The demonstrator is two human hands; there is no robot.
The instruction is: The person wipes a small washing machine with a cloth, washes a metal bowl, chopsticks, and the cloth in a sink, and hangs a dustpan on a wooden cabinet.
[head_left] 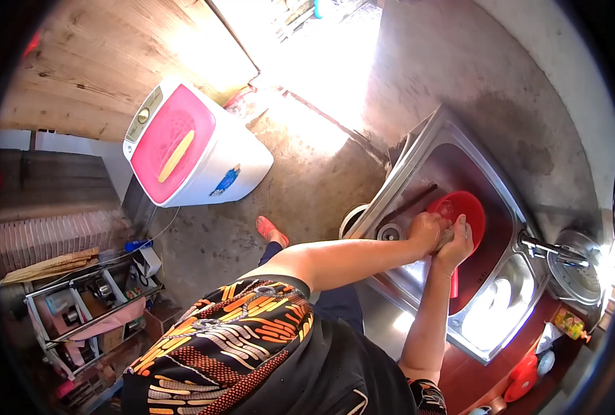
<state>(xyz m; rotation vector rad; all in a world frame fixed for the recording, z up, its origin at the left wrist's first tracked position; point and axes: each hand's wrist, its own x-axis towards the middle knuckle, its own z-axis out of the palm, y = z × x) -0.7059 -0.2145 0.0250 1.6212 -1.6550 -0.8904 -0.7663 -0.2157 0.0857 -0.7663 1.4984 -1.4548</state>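
Both hands are together over a red plastic scoop [472,205] in the steel sink [440,155]. My left hand [426,234] has its fingers curled in against my right hand [457,247], which is closed from the other side. Between them shows a small pale greenish thing, mostly hidden by the fingers; its kind cannot be made out. The scoop's red handle [454,283] sticks out below my right wrist. Beside my left hand is the round sink drain [390,233], and a dark thin stick [418,198] lies behind it.
Right of the sink bowl are a tap [553,249] and a metal strainer [575,273]. A white washing machine [235,166] with a pink lid stands at left. A cluttered rack [89,304] is at lower left. Red items [522,377] lie at lower right.
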